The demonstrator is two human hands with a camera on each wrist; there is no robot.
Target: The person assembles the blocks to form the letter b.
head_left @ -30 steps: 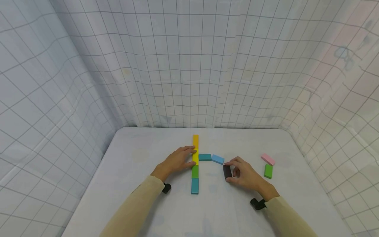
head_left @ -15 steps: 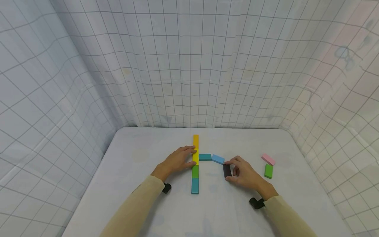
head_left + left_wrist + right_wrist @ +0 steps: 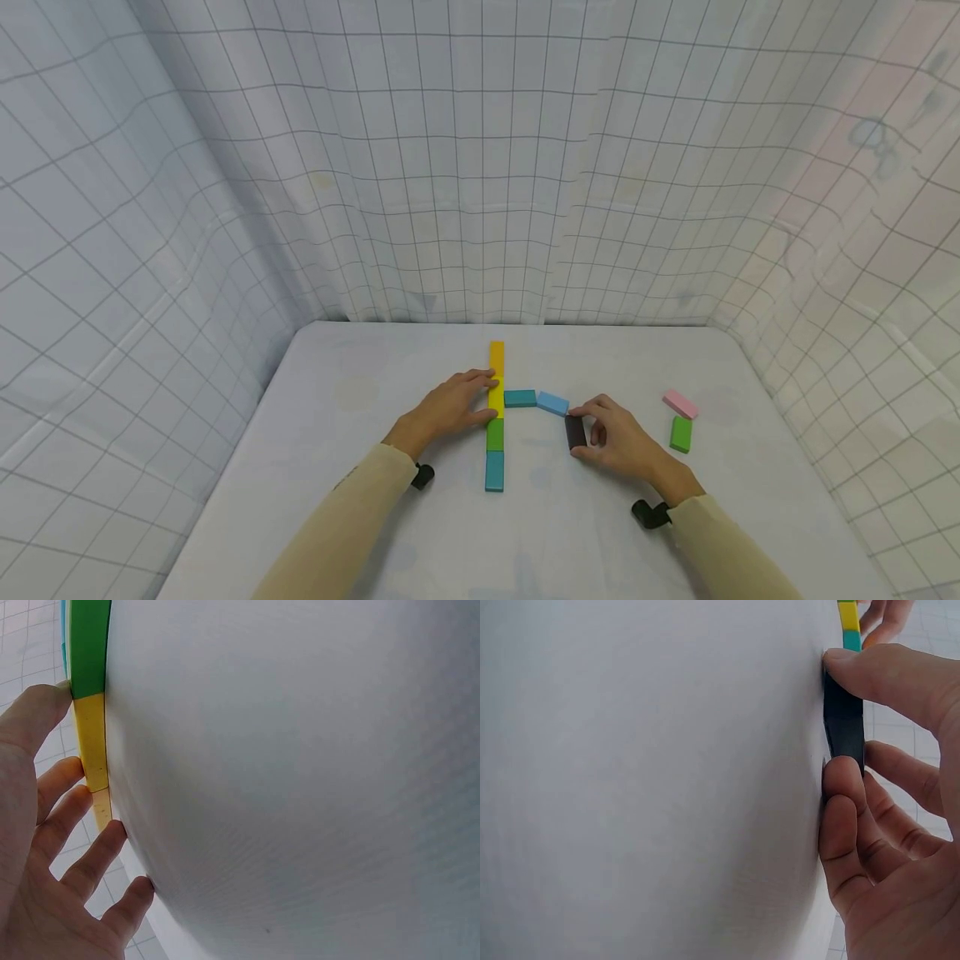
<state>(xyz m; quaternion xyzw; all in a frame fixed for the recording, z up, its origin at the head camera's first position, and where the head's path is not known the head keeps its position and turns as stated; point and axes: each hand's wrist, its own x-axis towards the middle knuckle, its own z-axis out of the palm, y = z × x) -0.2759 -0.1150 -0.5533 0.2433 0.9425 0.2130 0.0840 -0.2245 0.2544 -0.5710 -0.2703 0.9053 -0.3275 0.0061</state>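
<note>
A column of blocks runs along the table: an orange-yellow block (image 3: 497, 354) at the far end, then a yellow block (image 3: 497, 403), a green block (image 3: 495, 434) and a teal block (image 3: 494, 472). My left hand (image 3: 448, 405) touches the column's left side with spread, relaxed fingers, thumb near the yellow-green joint. From the yellow block a second teal block (image 3: 520, 399) extends right, followed by a tilted light blue block (image 3: 552, 404). Between thumb and index finger, my right hand (image 3: 621, 439) pinches a black block (image 3: 576, 433) by its ends, at the light blue block's near right corner.
Farther right on the white table (image 3: 600, 542) lie a pink block (image 3: 680, 404) and another green block (image 3: 681, 435), close together. White grid-patterned curtains (image 3: 480, 167) surround the table's back and sides.
The black block has shifted very slightly away from me in my right hand, toward the light blue block. My left hand stays in place.
</note>
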